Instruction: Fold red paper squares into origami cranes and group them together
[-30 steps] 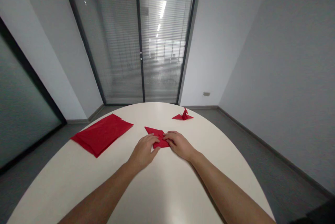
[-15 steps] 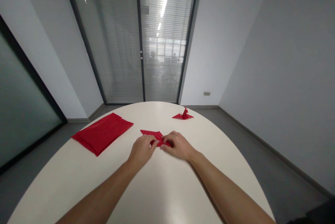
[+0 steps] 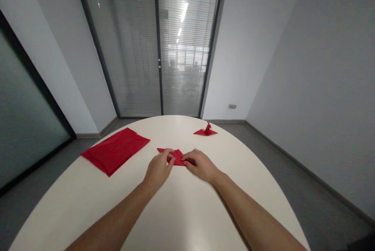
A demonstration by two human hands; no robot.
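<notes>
A piece of folded red paper [image 3: 178, 158] lies on the white table between my hands, with one narrow point reaching out to the left. My left hand [image 3: 160, 163] has its fingers curled on the left part of the paper, thumb and fingertips close together. On the right part, my right hand [image 3: 199, 163] pinches the edge of the paper between thumb and fingers. Both hands cover some of the folds, so the full outline of the paper is hidden.
Larger red paper sheets [image 3: 117, 151] lie stacked at the table's left. A folded red paper crane [image 3: 207, 129] stands near the far edge. The round white table [image 3: 164, 219] curves away on both sides. Beyond it is a glass partition with blinds [image 3: 137, 67].
My left hand has shifted slightly left along the paper, so more of the paper's middle shows between my hands. My right hand stays nearly in place. The view has tilted slightly.
</notes>
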